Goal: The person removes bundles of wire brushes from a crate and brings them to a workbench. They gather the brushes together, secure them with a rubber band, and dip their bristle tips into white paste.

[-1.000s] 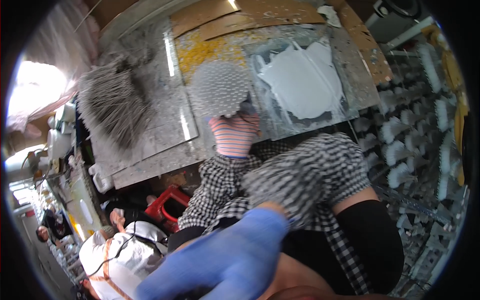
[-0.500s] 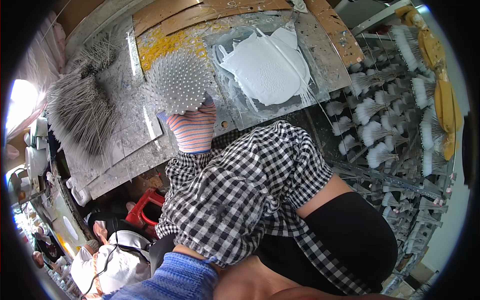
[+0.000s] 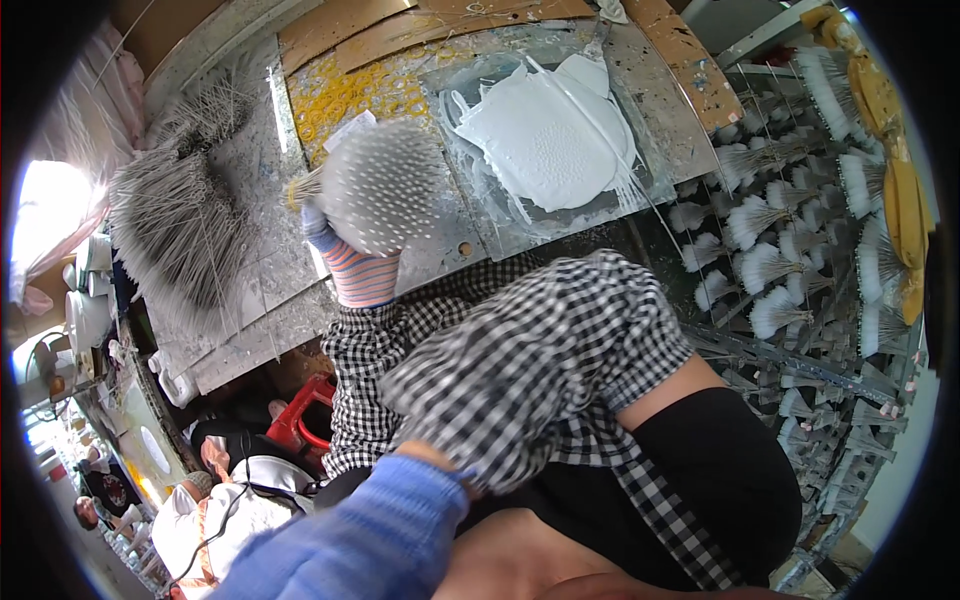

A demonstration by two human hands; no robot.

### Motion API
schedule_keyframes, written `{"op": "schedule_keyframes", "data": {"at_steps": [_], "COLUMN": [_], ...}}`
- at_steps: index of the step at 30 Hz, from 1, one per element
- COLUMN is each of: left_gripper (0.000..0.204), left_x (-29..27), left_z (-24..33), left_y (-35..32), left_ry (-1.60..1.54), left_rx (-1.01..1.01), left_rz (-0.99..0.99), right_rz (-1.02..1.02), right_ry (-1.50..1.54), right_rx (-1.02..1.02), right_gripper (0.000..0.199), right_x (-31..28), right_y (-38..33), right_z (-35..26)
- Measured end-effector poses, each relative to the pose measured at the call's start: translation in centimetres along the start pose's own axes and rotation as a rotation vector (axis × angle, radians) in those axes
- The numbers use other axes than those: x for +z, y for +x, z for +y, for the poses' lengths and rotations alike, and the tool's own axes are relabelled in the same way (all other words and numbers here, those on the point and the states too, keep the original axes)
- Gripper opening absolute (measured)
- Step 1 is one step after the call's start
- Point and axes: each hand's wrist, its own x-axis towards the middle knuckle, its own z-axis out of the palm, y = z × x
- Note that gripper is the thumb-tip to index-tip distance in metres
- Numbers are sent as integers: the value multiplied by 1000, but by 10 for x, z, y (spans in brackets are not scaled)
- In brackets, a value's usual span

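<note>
My left hand [image 3: 362, 272], in a pink, orange and blue striped knit glove, is closed around a bundle of thin stems [image 3: 383, 185]. The bundle fans into a dome with small white tips, a little blurred, and its bound yellowish end [image 3: 306, 188] sticks out to the left. My right forearm, in a black-and-white checked sleeve [image 3: 520, 370], crosses in front of me. My right hand [image 3: 390, 520], in a blue knit glove, is at the lower edge, its fingers blurred and cut off. Right of the bundle, thick white paste [image 3: 550, 135] with dotted marks covers a glass plate [image 3: 520, 228].
A heap of loose grey stems [image 3: 185, 230] lies on the stained board [image 3: 260, 290] at left. Flat cardboard [image 3: 420, 35] lines the back. White-tipped bundles [image 3: 755, 225] fill a rack on the right. Below the board are a red plastic stool [image 3: 305, 420] and a white cloth [image 3: 250, 530].
My left hand has tilted the bundle, so its bound end now shows at the left. My blue-gloved right hand has moved up and right at the lower edge. The view has shifted slightly.
</note>
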Motion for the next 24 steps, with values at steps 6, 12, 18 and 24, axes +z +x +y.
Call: {"op": "schedule_keyframes", "data": {"at_steps": [6,12,18,24], "left_gripper": [66,81,85,88], "left_x": [-18,-18,-5,-1], "left_z": [47,46,44,42], "left_y": [3,17,25,36], "left_ry": [-67,393,588,670], "left_rx": [-217,-161,-236,-271], "left_rz": [-9,202,39,-11], "right_rz": [449,1167,1103,1094], "right_ry": [-1152,-1831,-1935,-1942], "right_rx": [144,196,503,552], "right_gripper": [11,18,39,36], "right_x": [-33,-50,-94,-109], "right_y": [-97,-156,-176,-188], "right_z": [-41,-120,-132,-132]}}
